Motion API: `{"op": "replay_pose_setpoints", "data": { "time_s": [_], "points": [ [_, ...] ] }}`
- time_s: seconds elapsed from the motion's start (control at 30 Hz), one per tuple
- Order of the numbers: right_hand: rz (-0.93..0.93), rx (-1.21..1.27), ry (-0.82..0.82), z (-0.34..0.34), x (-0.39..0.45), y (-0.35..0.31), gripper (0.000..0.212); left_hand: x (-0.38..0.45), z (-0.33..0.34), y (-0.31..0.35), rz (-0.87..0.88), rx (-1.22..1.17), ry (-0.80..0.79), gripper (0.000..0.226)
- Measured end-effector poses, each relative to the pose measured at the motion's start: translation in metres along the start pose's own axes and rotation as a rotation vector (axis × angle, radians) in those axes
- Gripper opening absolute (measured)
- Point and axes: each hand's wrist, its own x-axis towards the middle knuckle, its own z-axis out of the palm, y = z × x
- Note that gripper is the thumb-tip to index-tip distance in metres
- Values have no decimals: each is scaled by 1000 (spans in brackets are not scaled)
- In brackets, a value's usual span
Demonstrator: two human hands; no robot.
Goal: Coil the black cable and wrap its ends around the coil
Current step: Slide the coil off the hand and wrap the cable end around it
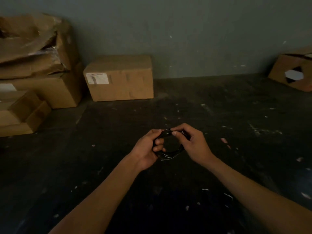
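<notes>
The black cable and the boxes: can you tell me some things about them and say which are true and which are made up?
1. Both hands hold the black cable. True: the left hand grips the coil's left side, the right hand pinches its top.
2. The cable lies stretched out straight on the floor. False: it is coiled into a loop, held up.
3. A closed cardboard box stands against the wall. True.
4. The cable is bright red. False: it is black.
</notes>
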Motion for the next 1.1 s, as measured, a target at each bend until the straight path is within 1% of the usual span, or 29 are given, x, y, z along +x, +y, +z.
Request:
{"op": "replay_pose_setpoints", "data": {
  "time_s": [0.07, 0.1, 0.17, 0.27, 0.33, 0.37, 0.43, 0.5, 0.57, 0.73, 0.8, 0.87, 0.9, 0.97, 1.03, 1.1],
  "points": [
    [62, -1, -32, -3, -11, 7, 12, 7, 2, -11, -47, 32, 36, 19],
    [105, 8, -56, -6, -16, 11, 11, 11, 4, -17, -63, 64, 65, 16],
    [201, 51, -118, -13, -27, 16, 12, 15, 9, -27, -63, 196, 159, 12],
    [441, 67, -202, -27, -45, 28, 20, 22, 6, -44, -42, 370, 257, 11],
    [631, -77, -259, -36, -57, 42, 23, 26, -1, -54, -49, 418, 277, 12],
    [699, -195, -335, -42, -63, 51, 22, 27, -4, -58, -56, 434, 277, 11],
    [795, -417, -566, -50, -74, 67, 25, 29, -9, -65, -73, 465, 280, 12],
    [884, -517, -764, -54, -83, 75, 30, 31, -13, -70, -78, 496, 284, 13],
    [938, -532, -853, -52, -89, 77, 31, 33, -16, -74, -77, 529, 278, 14],
    [928, -567, -918, -46, -86, 74, 31, 32, -19, -72, -71, 586, 264, 17],
    [917, -588, -918, -44, -77, 71, 30, 30, -21, -69, -50, 602, 260, 18],
    [911, -563, -863, -44, -63, 67, 27, 27, -23, -66, -27, 621, 254, 18],
    [903, -513, -804, -44, -55, 64, 25, 26, -23, -63, -14, 634, 248, 17],
    [832, -358, -627, -42, -35, 54, 23, 23, -23, -59, 19, 676, 239, 15],
    [685, -238, -452, -37, -14, 39, 22, 22, -20, -54, 68, 724, 239, 15],
    [542, -200, -355, -27, 5, 21, 23, 22, -15, -48, 137, 767, 244, 17]
  ]
}}
